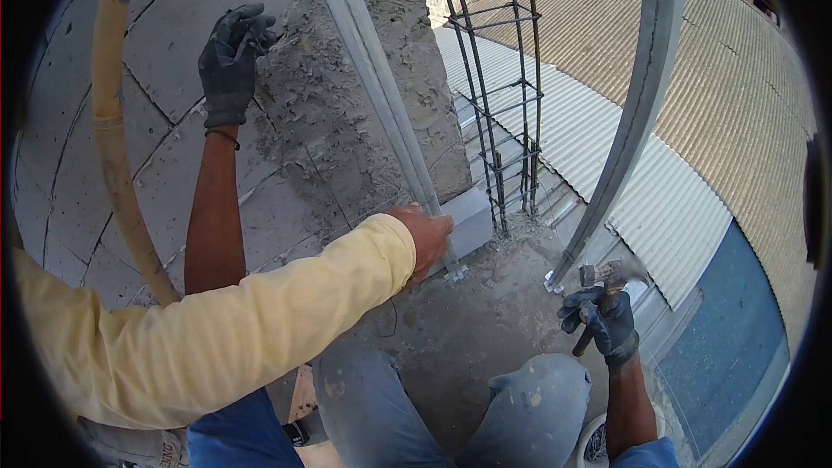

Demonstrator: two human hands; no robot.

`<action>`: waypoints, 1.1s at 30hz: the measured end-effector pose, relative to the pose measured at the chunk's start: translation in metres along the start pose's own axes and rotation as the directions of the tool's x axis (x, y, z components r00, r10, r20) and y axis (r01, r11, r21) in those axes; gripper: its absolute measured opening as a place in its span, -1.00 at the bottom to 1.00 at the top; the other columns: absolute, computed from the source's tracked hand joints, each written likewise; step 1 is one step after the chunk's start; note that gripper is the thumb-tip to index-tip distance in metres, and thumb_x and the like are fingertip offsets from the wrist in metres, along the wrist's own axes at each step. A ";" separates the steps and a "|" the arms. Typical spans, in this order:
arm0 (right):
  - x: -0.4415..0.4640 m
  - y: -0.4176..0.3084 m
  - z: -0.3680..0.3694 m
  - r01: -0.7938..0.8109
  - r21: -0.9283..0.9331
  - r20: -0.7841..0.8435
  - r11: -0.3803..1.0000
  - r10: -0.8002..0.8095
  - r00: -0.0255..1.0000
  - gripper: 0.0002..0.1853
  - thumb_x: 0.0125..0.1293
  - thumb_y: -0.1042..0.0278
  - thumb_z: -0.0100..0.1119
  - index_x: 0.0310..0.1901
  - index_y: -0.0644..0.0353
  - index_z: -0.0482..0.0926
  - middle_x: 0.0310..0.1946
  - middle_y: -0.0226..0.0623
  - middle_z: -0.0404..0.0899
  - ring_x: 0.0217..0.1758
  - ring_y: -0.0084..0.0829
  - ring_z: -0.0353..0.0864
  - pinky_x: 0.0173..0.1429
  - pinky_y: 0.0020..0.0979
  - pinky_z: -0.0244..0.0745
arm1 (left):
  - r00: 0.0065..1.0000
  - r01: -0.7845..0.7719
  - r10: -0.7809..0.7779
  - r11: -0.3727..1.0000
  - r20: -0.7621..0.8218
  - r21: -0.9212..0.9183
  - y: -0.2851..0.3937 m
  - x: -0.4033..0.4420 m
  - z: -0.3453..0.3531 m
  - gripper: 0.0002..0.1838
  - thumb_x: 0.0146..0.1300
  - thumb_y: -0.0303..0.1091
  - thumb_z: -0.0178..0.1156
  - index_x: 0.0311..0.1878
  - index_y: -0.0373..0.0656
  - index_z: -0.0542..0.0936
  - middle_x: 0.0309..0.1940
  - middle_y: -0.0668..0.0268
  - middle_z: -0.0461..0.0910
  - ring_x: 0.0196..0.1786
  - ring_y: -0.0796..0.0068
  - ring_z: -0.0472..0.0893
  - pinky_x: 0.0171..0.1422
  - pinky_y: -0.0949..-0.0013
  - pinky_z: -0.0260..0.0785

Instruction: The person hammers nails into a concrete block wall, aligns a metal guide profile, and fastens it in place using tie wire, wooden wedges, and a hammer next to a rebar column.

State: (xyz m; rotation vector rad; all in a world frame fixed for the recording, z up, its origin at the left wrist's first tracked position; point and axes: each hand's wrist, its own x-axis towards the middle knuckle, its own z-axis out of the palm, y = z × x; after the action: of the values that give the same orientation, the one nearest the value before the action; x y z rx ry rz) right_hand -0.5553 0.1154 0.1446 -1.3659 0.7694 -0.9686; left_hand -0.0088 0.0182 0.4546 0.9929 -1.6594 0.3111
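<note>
My left hand (pixel 230 65), in a dark glove, is raised at the upper left in front of the rough mortared wall (pixel 325 113). Its fingers are curled together; whatever they may pinch is too small to make out. At the lower right my right hand (pixel 604 327), also gloved, is closed round the handle of a hammer (pixel 611 276), whose head points up. That hammer head is close to the foot of the right metal channel (pixel 626 126). A co-worker's bare hand (pixel 425 238) grips the left metal channel (pixel 373 61) low down, beside a light grey block (pixel 470 218).
The co-worker's yellow sleeve (pixel 251 325) crosses in front of my left arm. A bamboo pole (pixel 110 121) stands at the left. Upright rebar (pixel 477 78) rises beyond the concrete ledge (pixel 455 321). Corrugated roofs (pixel 598 134) lie below, and a bucket (pixel 592 442) sits near my right knee.
</note>
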 end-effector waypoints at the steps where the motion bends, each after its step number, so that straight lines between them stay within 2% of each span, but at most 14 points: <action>1: -0.001 0.001 0.000 0.005 -0.002 0.001 1.000 -0.005 1.000 -0.74 0.47 0.34 0.11 -0.05 0.40 0.63 -0.30 -0.08 0.72 -0.38 -0.33 0.73 -0.27 -0.36 0.65 | 0.997 -0.069 0.067 0.997 0.049 0.025 0.001 0.000 0.002 -0.63 0.43 -0.59 0.04 0.28 -0.29 0.47 0.00 0.17 0.69 -0.08 0.58 0.65 0.09 0.41 0.51; 2: -0.002 0.003 0.001 -0.029 0.039 -0.015 0.999 0.030 0.999 -0.76 0.44 0.37 0.16 -0.05 0.41 0.64 -0.29 -0.09 0.73 -0.37 -0.35 0.73 -0.29 -0.40 0.65 | 0.981 -0.159 0.109 0.924 0.159 0.349 0.004 -0.001 -0.003 -0.65 0.40 -0.61 0.05 0.21 -0.24 0.54 -0.02 0.28 0.69 -0.10 0.58 0.64 0.07 0.43 0.49; 4: -0.003 0.005 0.003 -0.052 0.073 -0.018 0.996 0.053 0.998 -0.77 0.41 0.40 0.21 -0.06 0.41 0.66 -0.29 -0.10 0.74 -0.36 -0.38 0.74 -0.31 -0.44 0.65 | 0.971 -0.207 0.123 0.862 0.205 0.463 0.007 -0.007 -0.004 -0.72 0.39 -0.53 0.09 0.14 -0.23 0.58 -0.06 0.30 0.70 -0.14 0.57 0.65 0.04 0.43 0.51; 8: -0.001 0.001 0.006 -0.045 0.005 -0.007 0.999 0.045 0.999 -0.73 0.45 0.34 0.13 -0.08 0.43 0.63 -0.32 -0.07 0.72 -0.39 -0.32 0.73 -0.27 -0.35 0.65 | 0.995 -0.053 0.014 0.903 0.095 0.426 -0.025 -0.021 -0.008 -0.79 0.38 -0.37 0.19 -0.01 -0.21 0.66 -0.16 0.36 0.72 -0.22 0.56 0.66 -0.03 0.41 0.55; 11: 0.003 -0.004 0.012 -0.062 0.040 -0.030 0.997 0.063 0.998 -0.75 0.39 0.37 0.25 -0.10 0.45 0.67 -0.33 -0.07 0.74 -0.40 -0.35 0.74 -0.32 -0.42 0.66 | 0.971 -0.056 0.117 0.959 -0.208 0.279 -0.025 -0.018 0.015 -0.87 0.31 -0.33 0.31 -0.20 -0.15 0.75 -0.32 0.34 0.77 -0.33 0.53 0.71 -0.11 0.42 0.57; 14: 0.008 -0.012 0.020 -0.060 0.001 -0.009 0.998 0.060 0.998 -0.75 0.39 0.38 0.25 -0.09 0.44 0.67 -0.33 -0.07 0.74 -0.39 -0.36 0.74 -0.33 -0.42 0.66 | 0.967 -0.034 0.093 0.969 -0.236 0.244 -0.025 -0.025 0.027 -0.88 0.25 -0.41 0.36 -0.15 -0.14 0.74 -0.26 0.31 0.78 -0.24 0.53 0.75 -0.08 0.42 0.57; 16: 0.013 -0.012 0.024 -0.081 -0.021 0.002 0.996 0.081 0.997 -0.76 0.39 0.39 0.25 -0.09 0.43 0.68 -0.32 -0.08 0.74 -0.39 -0.37 0.74 -0.34 -0.43 0.65 | 0.965 0.077 -0.058 0.995 -0.257 0.066 -0.022 -0.029 0.037 -0.85 0.20 -0.42 0.40 -0.15 -0.16 0.73 -0.25 0.28 0.78 -0.18 0.54 0.76 -0.06 0.39 0.58; 18: 0.017 -0.013 0.032 -0.083 0.004 0.022 0.997 0.083 0.996 -0.77 0.38 0.41 0.25 -0.08 0.42 0.68 -0.32 -0.09 0.74 -0.39 -0.38 0.74 -0.33 -0.43 0.65 | 0.964 0.103 -0.056 0.980 -0.259 0.169 -0.016 -0.031 0.038 -0.85 0.22 -0.41 0.38 -0.15 -0.16 0.73 -0.25 0.25 0.77 -0.21 0.45 0.76 -0.07 0.36 0.58; 20: 0.021 -0.017 0.041 -0.086 -0.003 0.032 0.996 0.086 0.996 -0.78 0.38 0.41 0.26 -0.08 0.41 0.68 -0.33 -0.11 0.74 -0.39 -0.38 0.74 -0.32 -0.43 0.65 | 0.948 -0.040 0.164 0.912 -0.273 0.409 -0.022 -0.032 0.038 -0.87 0.24 -0.44 0.35 -0.15 -0.14 0.72 -0.24 0.30 0.76 -0.24 0.50 0.74 -0.10 0.43 0.56; 24: 0.032 -0.029 0.066 -0.092 -0.040 0.035 0.995 0.093 0.995 -0.75 0.40 0.35 0.27 -0.06 0.38 0.69 -0.40 -0.18 0.73 -0.46 -0.45 0.71 -0.39 -0.47 0.62 | 0.896 -0.199 0.359 0.851 -0.262 0.487 -0.037 -0.037 0.041 -0.86 0.21 -0.44 0.35 -0.15 -0.09 0.73 -0.25 0.28 0.75 -0.26 0.35 0.74 -0.14 0.37 0.57; 26: 0.048 -0.050 0.078 -0.269 -0.200 0.028 0.942 0.280 0.960 -0.74 0.39 0.31 0.29 -0.06 0.34 0.70 -0.53 -0.29 0.68 -0.57 -0.58 0.64 -0.53 -0.54 0.50 | 0.853 -0.327 0.490 0.768 -0.177 0.550 -0.045 -0.034 0.048 -0.84 0.18 -0.48 0.33 -0.16 -0.07 0.73 -0.25 0.28 0.75 -0.25 0.27 0.73 -0.16 0.32 0.58; 28: 0.065 -0.076 0.103 -0.254 -0.264 0.020 0.930 0.269 0.963 -0.76 0.40 0.28 0.30 -0.08 0.30 0.71 -0.66 -0.45 0.57 -0.68 -0.70 0.50 -0.63 -0.58 0.32 | 0.875 -0.280 0.448 0.778 -0.185 0.562 -0.041 -0.040 0.049 -0.75 0.17 -0.45 0.30 -0.06 -0.10 0.69 -0.19 0.20 0.74 -0.19 0.18 0.72 -0.11 0.23 0.58; 30: 0.080 -0.095 0.124 -0.153 -0.331 -0.003 0.931 0.161 0.987 -0.76 0.40 0.26 0.30 -0.10 0.28 0.72 -0.71 -0.53 0.48 -0.71 -0.73 0.37 -0.64 -0.57 0.23 | 0.935 -0.166 0.252 0.933 -0.251 0.320 -0.037 -0.039 0.048 -0.75 0.16 -0.49 0.27 -0.06 -0.10 0.69 -0.16 0.18 0.73 -0.16 0.17 0.71 -0.09 0.22 0.58; 33: 0.100 -0.124 0.149 -0.084 -0.380 0.003 0.921 0.092 0.996 -0.77 0.43 0.28 0.27 -0.11 0.28 0.71 -0.70 -0.59 0.41 -0.71 -0.76 0.28 -0.63 -0.57 0.19 | 0.867 -0.270 0.398 0.881 -0.299 0.389 -0.053 -0.037 0.051 -0.79 0.16 -0.54 0.30 -0.12 -0.11 0.69 -0.22 0.24 0.74 -0.24 0.25 0.73 -0.19 0.32 0.58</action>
State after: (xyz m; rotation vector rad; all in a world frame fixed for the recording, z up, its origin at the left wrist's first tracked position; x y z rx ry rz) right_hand -0.3932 0.0965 0.2895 -1.6557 1.0330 -0.7556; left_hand -0.0037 -0.0309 0.3884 0.8136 -1.4454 0.9916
